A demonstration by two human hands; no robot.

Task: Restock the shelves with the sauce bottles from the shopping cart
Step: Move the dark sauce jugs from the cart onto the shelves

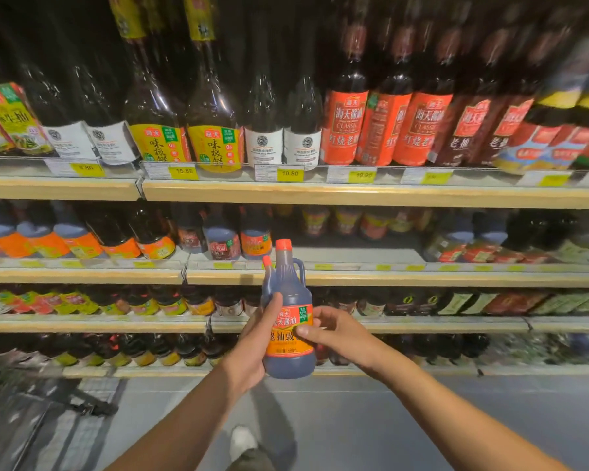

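Observation:
Two dark sauce bottles with orange caps are held upright in front of the shelves. The front sauce bottle (290,300) has an orange label and a side handle. The second sauce bottle (267,277) stands behind it, mostly hidden. My left hand (257,341) wraps around the bottles from the left. My right hand (330,329) grips the front bottle's label from the right. A bare stretch of the second shelf (354,254) lies just above and right of the bottles. The shopping cart (24,402) is at the lower left, blurred.
Four wooden-edged shelves are packed with soy sauce bottles; the top shelf (320,195) carries yellow price tags. Grey floor (354,419) lies below, with my shoe (242,441) on it.

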